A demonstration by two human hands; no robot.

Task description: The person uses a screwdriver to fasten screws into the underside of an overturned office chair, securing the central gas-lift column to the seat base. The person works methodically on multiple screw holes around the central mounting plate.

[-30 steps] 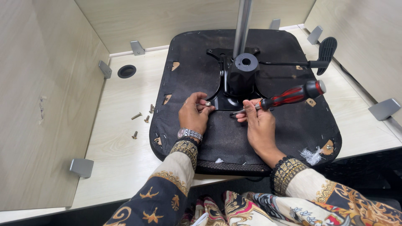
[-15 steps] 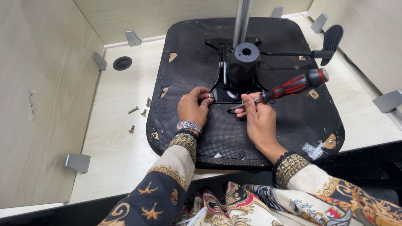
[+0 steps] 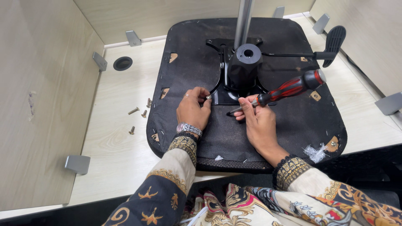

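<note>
Screwdriver (image 3: 284, 90), ribbed red-black handle.

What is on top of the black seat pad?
A black metal bracket with a lever, both hands, and a screwdriver. The bracket hides any screw holes beneath.

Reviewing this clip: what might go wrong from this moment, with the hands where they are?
The small screw pinched by the left hand at the black metal plate's corner could slip onto the black fabric seat underside. The red-and-black screwdriver lies loosely across the right hand and might roll. Loose brass screws lie near the seat's edge.
</note>
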